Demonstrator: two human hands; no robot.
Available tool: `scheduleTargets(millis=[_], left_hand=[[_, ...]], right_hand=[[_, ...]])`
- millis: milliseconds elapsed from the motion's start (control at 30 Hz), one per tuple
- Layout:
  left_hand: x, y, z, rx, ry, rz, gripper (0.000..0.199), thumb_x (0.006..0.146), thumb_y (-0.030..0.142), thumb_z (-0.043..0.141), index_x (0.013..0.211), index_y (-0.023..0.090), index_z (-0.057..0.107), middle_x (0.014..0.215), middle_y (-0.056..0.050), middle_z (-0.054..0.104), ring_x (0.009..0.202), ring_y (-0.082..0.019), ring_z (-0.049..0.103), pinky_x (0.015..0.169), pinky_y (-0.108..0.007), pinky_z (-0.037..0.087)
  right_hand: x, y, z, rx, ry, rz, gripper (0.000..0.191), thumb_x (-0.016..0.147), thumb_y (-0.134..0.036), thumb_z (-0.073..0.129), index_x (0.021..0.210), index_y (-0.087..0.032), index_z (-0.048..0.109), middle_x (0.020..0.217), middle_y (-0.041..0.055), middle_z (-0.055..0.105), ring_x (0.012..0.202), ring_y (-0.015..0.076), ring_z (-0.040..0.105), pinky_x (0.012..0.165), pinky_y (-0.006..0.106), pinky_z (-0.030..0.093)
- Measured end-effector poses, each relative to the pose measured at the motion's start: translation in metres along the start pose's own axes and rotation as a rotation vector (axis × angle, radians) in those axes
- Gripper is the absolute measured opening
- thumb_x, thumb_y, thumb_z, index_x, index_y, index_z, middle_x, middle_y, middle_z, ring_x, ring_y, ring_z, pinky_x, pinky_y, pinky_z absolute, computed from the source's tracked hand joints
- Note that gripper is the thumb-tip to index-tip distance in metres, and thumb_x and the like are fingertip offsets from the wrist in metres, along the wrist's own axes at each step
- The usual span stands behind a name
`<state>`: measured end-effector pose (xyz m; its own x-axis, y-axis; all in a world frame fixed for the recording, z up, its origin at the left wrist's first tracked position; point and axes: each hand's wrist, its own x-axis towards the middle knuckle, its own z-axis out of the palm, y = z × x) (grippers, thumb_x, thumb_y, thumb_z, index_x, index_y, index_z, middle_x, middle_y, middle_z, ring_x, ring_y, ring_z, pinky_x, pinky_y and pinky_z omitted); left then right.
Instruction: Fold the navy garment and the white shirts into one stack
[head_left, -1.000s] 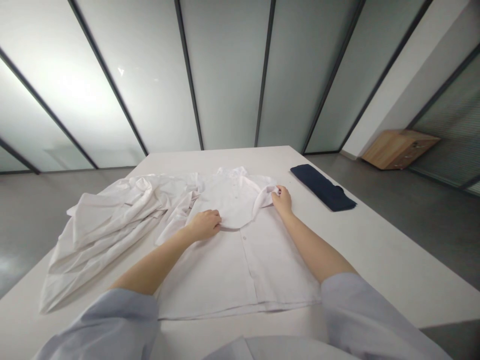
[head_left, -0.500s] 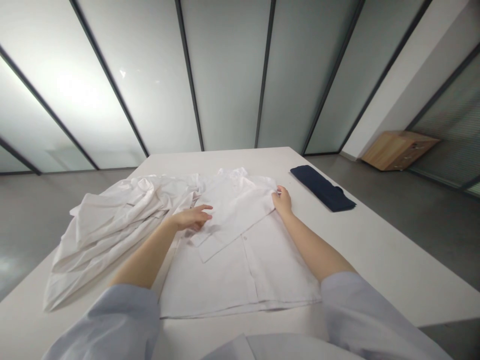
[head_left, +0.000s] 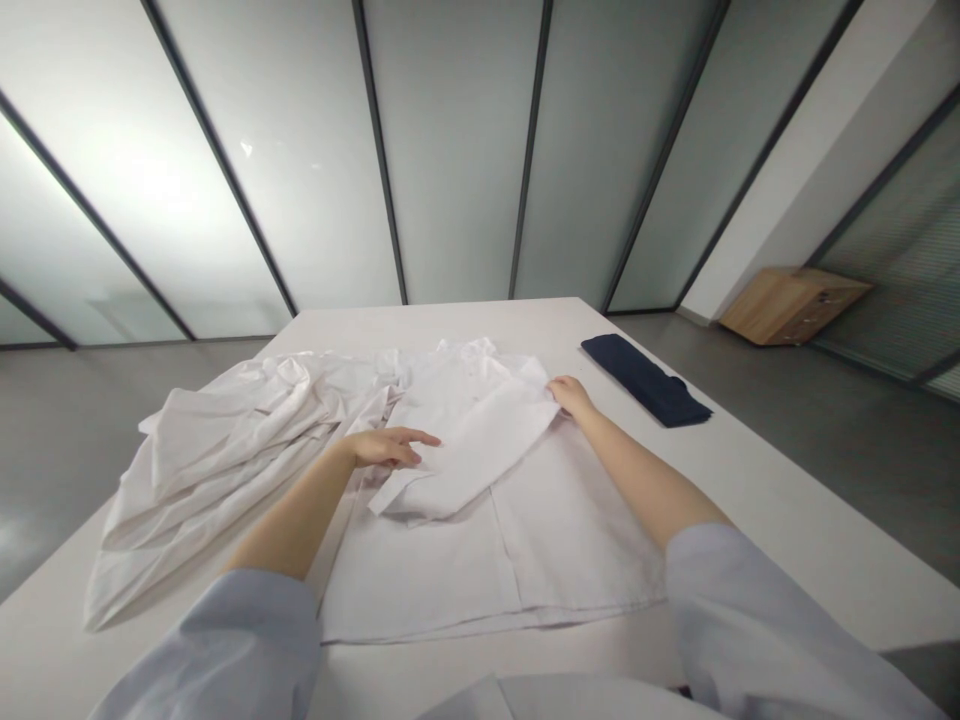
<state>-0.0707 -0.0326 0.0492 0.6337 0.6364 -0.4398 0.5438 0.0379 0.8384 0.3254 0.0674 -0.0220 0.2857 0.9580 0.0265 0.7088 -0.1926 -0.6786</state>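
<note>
A white button-front shirt (head_left: 431, 570) lies flat on the white table, with its collar (head_left: 465, 350) at the far end. A folded white sleeve (head_left: 472, 440) crosses the shirt front diagonally, its cuff end at lower left. My right hand (head_left: 571, 397) pinches the folded fabric's far right edge. My left hand (head_left: 386, 448) is at the sleeve's left side, fingers extended and apart, holding nothing. A bunched white sleeve or shirt side (head_left: 217, 460) spreads in wrinkles to the left. Light blue sleeves (head_left: 225, 640) cover both my forearms near the bottom.
A folded navy cloth (head_left: 645, 378) lies on the white table (head_left: 780, 520) to the right of the shirt. A wooden drawer unit (head_left: 791, 305) stands on the grey floor beyond the table, in front of frosted glass panels (head_left: 450, 150).
The white fabric went from a rounded fold to a straighter diagonal fold across the shirt front. My left hand has drawn back left, and my right hand has shifted slightly right.
</note>
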Motion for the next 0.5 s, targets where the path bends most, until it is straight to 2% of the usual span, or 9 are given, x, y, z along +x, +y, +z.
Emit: scheduleTargets(millis=[33, 100, 167, 233, 333, 500], left_hand=[[0.003, -0.003, -0.004, 0.035, 0.047, -0.023, 0.068, 0.072, 0.043, 0.066, 0.133, 0.02, 0.051, 0.071, 0.001, 0.06, 0.066, -0.015, 0.056, 0.062, -0.025, 0.044], [0.015, -0.009, -0.01, 0.133, 0.235, -0.002, 0.07, 0.075, 0.047, 0.062, 0.136, 0.018, 0.046, 0.073, 0.0, 0.061, 0.067, -0.016, 0.057, 0.066, -0.028, 0.046], [0.032, -0.014, -0.011, 0.301, 0.465, 0.079, 0.063, 0.078, 0.046, 0.058, 0.133, 0.016, 0.048, 0.089, -0.006, 0.066, 0.08, -0.02, 0.061, 0.077, -0.033, 0.048], [0.049, -0.018, -0.007, 0.512, 0.593, 0.157, 0.055, 0.081, 0.042, 0.053, 0.129, 0.016, 0.051, 0.114, -0.013, 0.063, 0.101, -0.024, 0.06, 0.092, -0.036, 0.044], [0.071, -0.026, 0.0, 0.772, 0.606, 0.184, 0.051, 0.086, 0.04, 0.048, 0.131, 0.017, 0.049, 0.139, -0.014, 0.049, 0.127, -0.026, 0.045, 0.108, -0.039, 0.031], [0.087, -0.035, 0.006, 0.959, 0.625, 0.059, 0.056, 0.092, 0.046, 0.038, 0.138, 0.015, 0.042, 0.152, -0.016, 0.032, 0.14, -0.029, 0.028, 0.113, -0.043, 0.021]], right_hand=[[0.002, -0.002, 0.0, -0.019, -0.027, 0.01, 0.028, 0.076, -0.028, 0.049, 0.085, -0.014, 0.071, 0.072, 0.0079, 0.069, 0.075, 0.0215, 0.065, 0.065, 0.026, 0.045], [0.005, -0.006, 0.002, -0.06, -0.063, 0.044, 0.024, 0.075, -0.03, 0.052, 0.08, -0.015, 0.071, 0.066, 0.0067, 0.067, 0.071, 0.0214, 0.065, 0.063, 0.026, 0.045], [0.009, -0.013, 0.003, -0.142, -0.096, 0.056, 0.023, 0.075, -0.029, 0.055, 0.082, -0.015, 0.071, 0.069, 0.0075, 0.068, 0.073, 0.0224, 0.065, 0.064, 0.027, 0.046], [0.012, -0.019, 0.001, -0.23, -0.118, 0.05, 0.023, 0.076, -0.026, 0.054, 0.086, -0.014, 0.072, 0.076, 0.01, 0.07, 0.076, 0.0237, 0.066, 0.066, 0.028, 0.047], [0.016, -0.026, -0.01, -0.302, -0.096, 0.038, 0.028, 0.079, -0.022, 0.051, 0.097, -0.012, 0.07, 0.091, 0.0154, 0.07, 0.089, 0.0265, 0.066, 0.074, 0.031, 0.047], [0.02, -0.031, -0.032, -0.514, 0.104, -0.014, 0.035, 0.087, -0.025, 0.045, 0.116, -0.013, 0.062, 0.11, 0.0189, 0.066, 0.106, 0.029, 0.061, 0.084, 0.037, 0.047]])
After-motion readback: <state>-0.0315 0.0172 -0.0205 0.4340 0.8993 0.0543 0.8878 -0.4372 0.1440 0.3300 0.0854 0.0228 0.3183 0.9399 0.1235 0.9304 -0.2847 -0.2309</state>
